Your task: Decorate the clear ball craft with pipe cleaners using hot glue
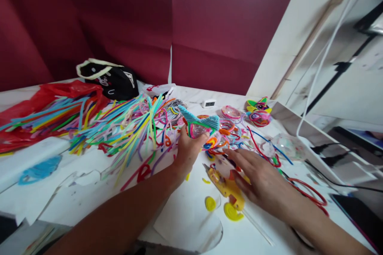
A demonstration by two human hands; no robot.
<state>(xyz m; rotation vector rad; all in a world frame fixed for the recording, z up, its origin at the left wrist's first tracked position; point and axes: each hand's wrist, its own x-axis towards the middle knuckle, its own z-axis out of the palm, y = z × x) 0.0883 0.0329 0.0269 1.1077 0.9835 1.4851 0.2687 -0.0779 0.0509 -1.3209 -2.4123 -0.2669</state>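
My left hand (188, 152) is closed around a clear plastic ball trimmed with pipe cleaners and a teal fuzzy piece, the craft ball (200, 127), held just above the white table (185, 215). My right hand (257, 175) lies palm down with fingers stretched out, resting over a yellow glue gun (223, 185) on the table. A heap of coloured pipe cleaners (119, 125) spreads to the left of the left hand.
A red plastic bag (44, 99) and a black pouch (110, 79) sit at the back left. Finished craft balls (259, 112), a clear ball (289, 146), a small white clock (208, 103) and yellow coils (231, 212) lie around. Cables run along the right edge.
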